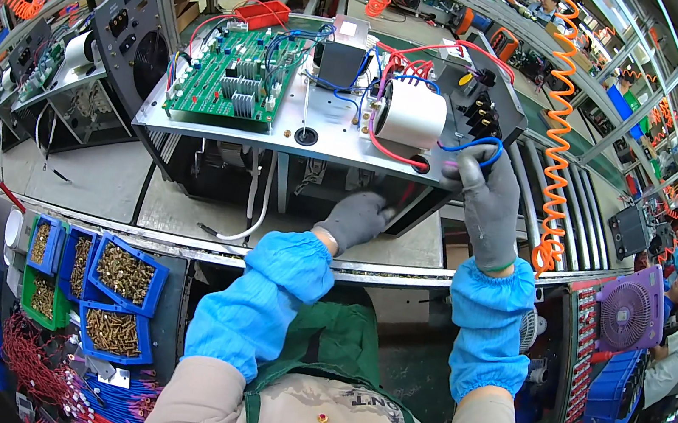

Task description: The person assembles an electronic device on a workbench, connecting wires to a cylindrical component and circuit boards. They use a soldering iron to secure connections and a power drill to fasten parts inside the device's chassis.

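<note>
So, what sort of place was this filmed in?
Most likely an electronics assembly shop: an open unit carrying a green circuit board, blue bins of brass-coloured fasteners, and a roller conveyor.

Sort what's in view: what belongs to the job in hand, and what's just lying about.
In the job, it seems:
blue wire, at the right hand
metal plate, above the left hand
green circuit board and white cylinder, both on the plate

Apparently just lying about:
red tray, behind the board
purple fan, far right
blue fastener bin, untouched, though possibly supplies
</note>
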`<control>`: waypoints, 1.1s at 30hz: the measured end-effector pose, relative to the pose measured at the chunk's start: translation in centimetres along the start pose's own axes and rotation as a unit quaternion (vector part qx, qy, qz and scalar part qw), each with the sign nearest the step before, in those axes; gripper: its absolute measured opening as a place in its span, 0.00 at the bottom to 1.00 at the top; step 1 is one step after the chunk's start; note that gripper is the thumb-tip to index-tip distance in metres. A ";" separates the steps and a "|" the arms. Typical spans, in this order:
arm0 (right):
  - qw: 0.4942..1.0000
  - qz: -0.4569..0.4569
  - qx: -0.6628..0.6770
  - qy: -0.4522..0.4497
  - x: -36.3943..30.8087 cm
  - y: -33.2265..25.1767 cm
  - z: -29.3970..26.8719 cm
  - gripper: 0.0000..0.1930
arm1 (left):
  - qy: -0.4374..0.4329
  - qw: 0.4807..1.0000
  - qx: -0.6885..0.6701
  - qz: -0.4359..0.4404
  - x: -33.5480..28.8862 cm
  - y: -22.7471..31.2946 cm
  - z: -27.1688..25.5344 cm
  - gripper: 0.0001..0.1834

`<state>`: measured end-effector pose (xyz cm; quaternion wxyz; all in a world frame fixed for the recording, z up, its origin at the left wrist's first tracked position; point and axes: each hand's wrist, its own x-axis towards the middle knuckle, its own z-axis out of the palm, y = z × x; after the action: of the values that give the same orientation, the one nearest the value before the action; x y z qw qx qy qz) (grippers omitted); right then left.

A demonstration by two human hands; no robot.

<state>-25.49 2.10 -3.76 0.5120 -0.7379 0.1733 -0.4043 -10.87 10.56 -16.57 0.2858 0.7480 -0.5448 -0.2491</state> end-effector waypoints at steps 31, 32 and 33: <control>0.899 -0.190 -0.390 -0.059 2.7 -1.5 0.4 0.12 | 0.047 0.995 -0.074 0.041 1.2 0.8 0.4 0.15; 0.896 -0.191 -0.384 -0.115 3.2 -1.0 0.2 0.13 | 0.077 0.994 -0.003 0.073 0.6 0.7 0.2 0.15; 0.907 -0.157 -0.373 -0.115 2.7 -0.9 0.1 0.11 | 0.038 0.996 0.014 0.076 0.3 0.1 0.5 0.14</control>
<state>-23.90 0.71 -1.85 0.1459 -0.9339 0.1331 -0.2979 -11.14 10.24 -16.87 0.3139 0.7171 -0.5923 -0.1907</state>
